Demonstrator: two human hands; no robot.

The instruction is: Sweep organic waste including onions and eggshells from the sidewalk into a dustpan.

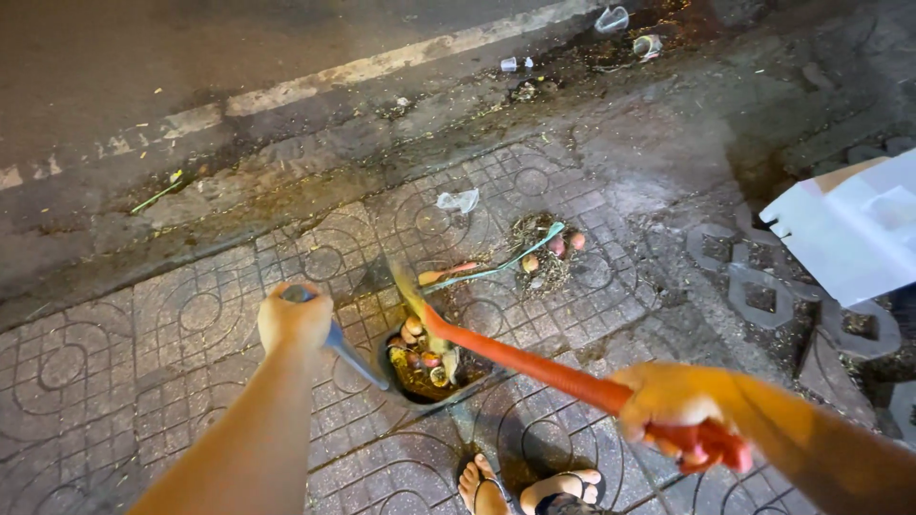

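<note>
My left hand grips the blue handle of a dustpan that rests on the patterned paving and holds fruit scraps and dirt. My right hand is closed around the orange-red handle of a broom, whose blurred bristle end sits at the dustpan's mouth. Just beyond lies a small pile of litter with peels, twigs and a green strap. My feet in sandals show at the bottom edge.
A crumpled clear plastic piece lies on the paving. Plastic cups and scraps sit along the dirty gutter by the road's painted line. A white cardboard box stands at the right over grass-grid pavers.
</note>
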